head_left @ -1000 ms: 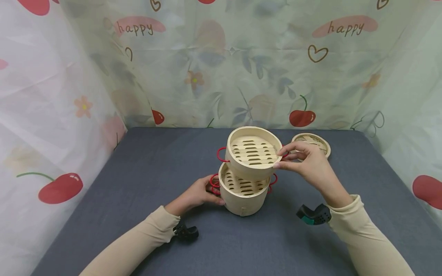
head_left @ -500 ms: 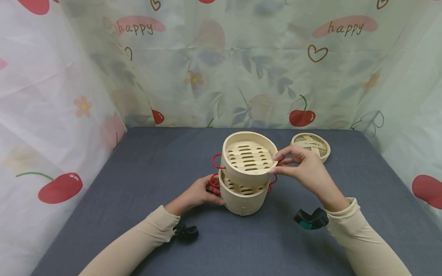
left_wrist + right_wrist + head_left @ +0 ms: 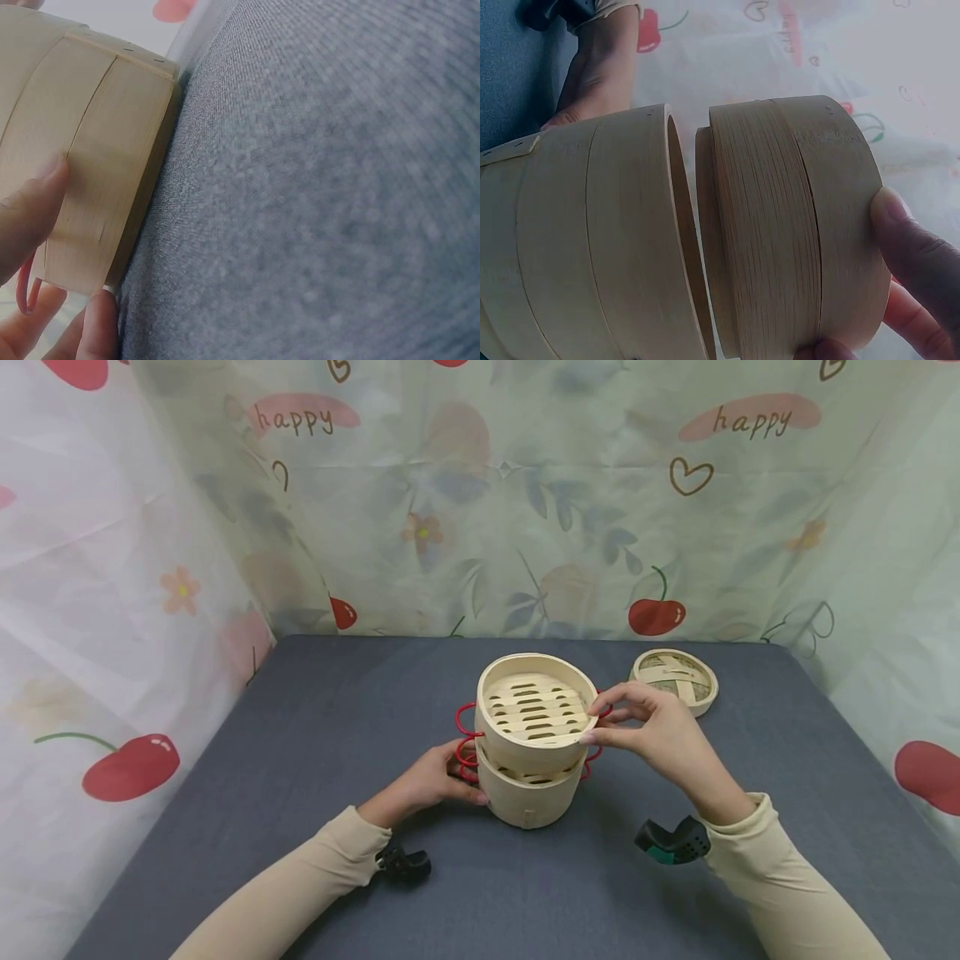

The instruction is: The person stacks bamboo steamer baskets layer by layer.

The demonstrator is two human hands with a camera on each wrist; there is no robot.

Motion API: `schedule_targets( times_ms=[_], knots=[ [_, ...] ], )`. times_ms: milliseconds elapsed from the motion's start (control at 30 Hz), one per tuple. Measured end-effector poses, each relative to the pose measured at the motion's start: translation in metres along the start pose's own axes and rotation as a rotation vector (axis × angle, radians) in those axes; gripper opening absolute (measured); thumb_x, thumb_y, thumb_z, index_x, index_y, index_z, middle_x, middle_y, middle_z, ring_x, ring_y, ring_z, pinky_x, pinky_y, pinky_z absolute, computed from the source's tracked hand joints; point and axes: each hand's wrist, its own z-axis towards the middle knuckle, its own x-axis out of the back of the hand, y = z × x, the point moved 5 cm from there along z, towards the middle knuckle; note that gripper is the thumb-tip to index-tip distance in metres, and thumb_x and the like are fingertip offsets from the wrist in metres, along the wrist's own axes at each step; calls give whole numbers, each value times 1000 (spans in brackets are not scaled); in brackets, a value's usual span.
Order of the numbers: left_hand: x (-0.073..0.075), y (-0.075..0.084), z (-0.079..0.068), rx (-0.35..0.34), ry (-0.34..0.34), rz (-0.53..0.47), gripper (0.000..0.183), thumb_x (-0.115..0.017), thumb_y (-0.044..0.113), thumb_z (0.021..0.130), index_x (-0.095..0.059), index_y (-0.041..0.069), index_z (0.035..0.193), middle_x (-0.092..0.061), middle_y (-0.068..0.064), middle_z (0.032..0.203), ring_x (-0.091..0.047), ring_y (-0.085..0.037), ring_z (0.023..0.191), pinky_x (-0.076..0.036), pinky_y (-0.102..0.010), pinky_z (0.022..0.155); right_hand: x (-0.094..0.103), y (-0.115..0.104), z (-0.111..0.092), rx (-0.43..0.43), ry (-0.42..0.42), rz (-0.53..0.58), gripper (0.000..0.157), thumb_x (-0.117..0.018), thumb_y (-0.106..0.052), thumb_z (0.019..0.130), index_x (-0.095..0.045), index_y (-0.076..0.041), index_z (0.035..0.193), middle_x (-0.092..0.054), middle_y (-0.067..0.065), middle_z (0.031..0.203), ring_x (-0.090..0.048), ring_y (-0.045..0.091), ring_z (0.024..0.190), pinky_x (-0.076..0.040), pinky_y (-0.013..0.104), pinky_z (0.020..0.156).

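Note:
A round bamboo steamer basket (image 3: 525,754) with a slatted floor and red side handles is tilted slightly over a lower bamboo steamer (image 3: 528,803). My right hand (image 3: 663,735) pinches the upper basket's wall at its right side, beside the red handle. In the right wrist view, a narrow gap runs between the upper basket (image 3: 795,217) and the lower steamer's rim (image 3: 679,187). The lower steamer stands on the table, with two red loops per side. My left hand (image 3: 429,785) holds it at the left, thumb (image 3: 34,214) against the wall and other fingers about the red handles.
A woven bamboo lid (image 3: 678,679) lies on the dark grey tabletop (image 3: 360,693) at the back right, behind my right hand. Patterned curtains (image 3: 420,510) hang close along the table's back and sides. Black wrist cameras (image 3: 672,841) sit on both cuffs.
My right hand has brought the upper basket down and to the left, nearly over the lower steamer. The left hand has kept its place.

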Motion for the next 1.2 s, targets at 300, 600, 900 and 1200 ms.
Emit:
schedule_targets(
  times_ms=[300,600,900,1200],
  knots=[
    [1,-2,-1,28,13,26,75,-85,1,69,-51,4,135,-67,-16,119,-68,-17,98,-53,-26,80,-2,1,0,-3,-12,5,39,-85,-36,71,-69,-14,99,-64,2,111,-69,11,91,-53,33,73],
    [0,-1,-1,48,31,30,69,-85,2,69,-53,0,130,-70,-17,113,-68,-17,98,-53,-24,79,-3,1,-1,-3,-18,22,39,-86,-35,70,-70,-14,98,-67,3,108,-69,11,89,-54,32,71],
    [0,-1,-3,58,48,35,65,-86,3,69,-55,0,126,-72,-15,107,-68,-17,96,-52,-23,77,-4,1,-2,19,-20,45,37,-87,-30,70,-70,-12,96,-63,3,110,-69,11,90,-56,32,71],
    [0,-1,-3,65,47,16,69,-85,1,69,-53,0,129,-71,-17,110,-68,-16,96,-52,-24,76,-4,1,-2,24,-29,43,37,-87,-31,70,-70,-11,96,-62,3,112,-69,13,91,-56,32,72]
  ],
)
